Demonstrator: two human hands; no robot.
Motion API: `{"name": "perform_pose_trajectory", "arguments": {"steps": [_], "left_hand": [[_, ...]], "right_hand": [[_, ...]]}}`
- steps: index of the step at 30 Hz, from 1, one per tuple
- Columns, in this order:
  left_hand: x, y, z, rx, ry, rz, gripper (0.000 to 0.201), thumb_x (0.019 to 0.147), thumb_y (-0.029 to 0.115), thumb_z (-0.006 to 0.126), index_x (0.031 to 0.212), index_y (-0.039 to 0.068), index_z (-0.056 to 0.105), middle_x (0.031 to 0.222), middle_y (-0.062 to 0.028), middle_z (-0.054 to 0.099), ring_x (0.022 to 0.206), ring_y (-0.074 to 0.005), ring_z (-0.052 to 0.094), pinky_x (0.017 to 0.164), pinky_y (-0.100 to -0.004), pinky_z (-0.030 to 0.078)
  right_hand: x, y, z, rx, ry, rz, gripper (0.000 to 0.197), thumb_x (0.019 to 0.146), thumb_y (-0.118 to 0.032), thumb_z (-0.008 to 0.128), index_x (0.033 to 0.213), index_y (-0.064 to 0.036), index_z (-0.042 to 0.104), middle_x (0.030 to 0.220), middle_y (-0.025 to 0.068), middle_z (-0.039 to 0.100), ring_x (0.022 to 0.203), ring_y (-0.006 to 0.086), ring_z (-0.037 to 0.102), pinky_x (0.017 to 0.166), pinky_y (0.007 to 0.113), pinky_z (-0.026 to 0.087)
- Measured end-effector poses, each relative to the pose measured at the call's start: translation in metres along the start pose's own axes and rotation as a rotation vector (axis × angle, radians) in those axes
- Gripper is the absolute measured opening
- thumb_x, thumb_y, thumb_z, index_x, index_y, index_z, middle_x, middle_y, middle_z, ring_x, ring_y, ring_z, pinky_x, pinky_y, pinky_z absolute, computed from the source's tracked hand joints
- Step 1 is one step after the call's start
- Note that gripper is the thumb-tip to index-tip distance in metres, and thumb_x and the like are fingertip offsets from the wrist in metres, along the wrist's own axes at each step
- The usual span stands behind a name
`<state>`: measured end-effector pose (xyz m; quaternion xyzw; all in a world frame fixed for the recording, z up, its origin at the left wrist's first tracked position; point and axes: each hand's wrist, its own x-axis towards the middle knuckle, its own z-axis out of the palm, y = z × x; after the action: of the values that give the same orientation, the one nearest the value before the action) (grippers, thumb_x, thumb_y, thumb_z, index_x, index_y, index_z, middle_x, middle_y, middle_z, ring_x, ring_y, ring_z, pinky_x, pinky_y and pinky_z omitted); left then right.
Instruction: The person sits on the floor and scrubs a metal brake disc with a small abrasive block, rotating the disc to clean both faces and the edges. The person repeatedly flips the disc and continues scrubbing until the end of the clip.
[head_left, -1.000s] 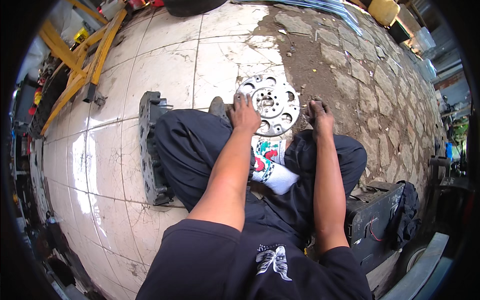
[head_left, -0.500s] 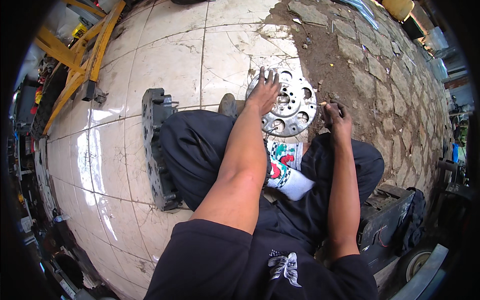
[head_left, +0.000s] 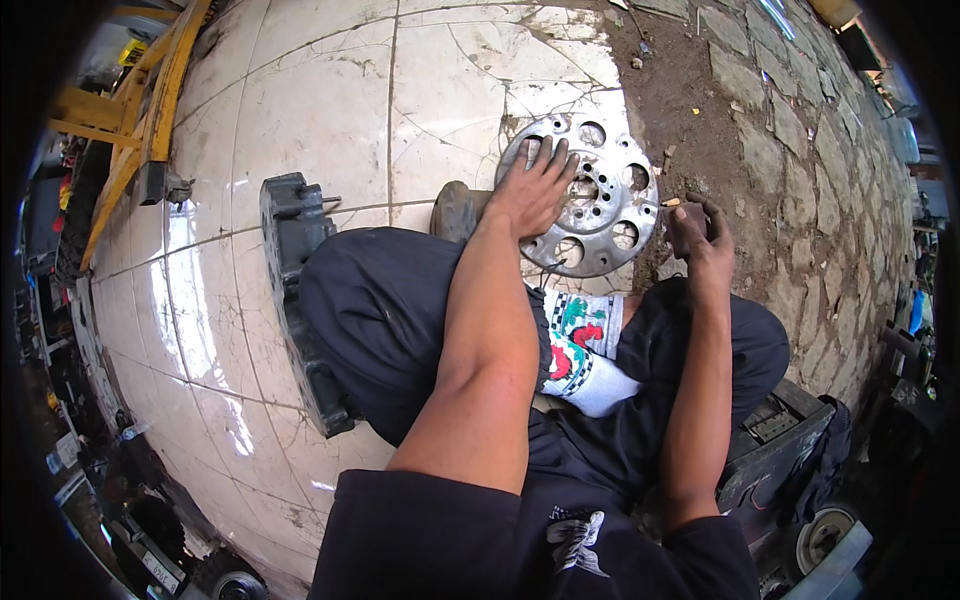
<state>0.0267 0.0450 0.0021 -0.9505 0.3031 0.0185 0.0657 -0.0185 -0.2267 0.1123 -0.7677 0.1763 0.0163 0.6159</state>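
1. Left hand (head_left: pixel 535 195) has shifted farther across the metal disc (head_left: pixel 612 204) since the first frame; palm down, fingers spread, clasping nothing.
2. Disc lies flat on tiled floor (head_left: pixel 320 120).
3. Right hand (head_left: pixel 710 242), right of disc, grips dark brown block (head_left: pixel 686 229).
4. Step seems to be steadying disc; next move calls for firm left palm.

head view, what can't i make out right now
All in the head view:
- part of the round metal plate, covered by the left hand
- palm side of the brown pad, hidden by the right hand
- grey casting's right side, behind the trouser leg
- yellow frame's top, cut by the upper edge
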Motion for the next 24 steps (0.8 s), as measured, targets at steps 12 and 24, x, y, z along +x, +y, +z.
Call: {"name": "perform_pose_trajectory", "arguments": {"steps": [12, 24], "left_hand": [[0.000, -0.003, 0.009, -0.004, 0.053, -0.001, 0.073, 0.101, 0.037, 0.054, 0.165, 0.007, 0.033, 0.169, -0.0219, 0.033, 0.153, -0.0427, 0.036, 0.123, -0.0614, 0.033], [0.009, -0.009, 0.009, -0.391, 0.044, -0.243, 0.064, 0.108, 0.045, 0.042, 0.166, 0.018, 0.035, 0.175, -0.0125, 0.025, 0.163, -0.0298, 0.021, 0.133, -0.0512, 0.013]], "right_hand": [[-0.002, -0.001, 0.003, -0.200, 0.002, -0.060, 0.043, 0.098, -0.023, 0.078, 0.135, -0.0051, 0.067, 0.113, 0.0089, 0.073, 0.098, 0.0154, 0.070, 0.083, 0.028, 0.055], [0.046, 0.005, 0.072, -0.574, -0.040, -0.407, 0.028, 0.092, -0.014, 0.079, 0.116, -0.0023, 0.071, 0.106, 0.0210, 0.077, 0.097, 0.0334, 0.077, 0.086, 0.043, 0.059]]}}
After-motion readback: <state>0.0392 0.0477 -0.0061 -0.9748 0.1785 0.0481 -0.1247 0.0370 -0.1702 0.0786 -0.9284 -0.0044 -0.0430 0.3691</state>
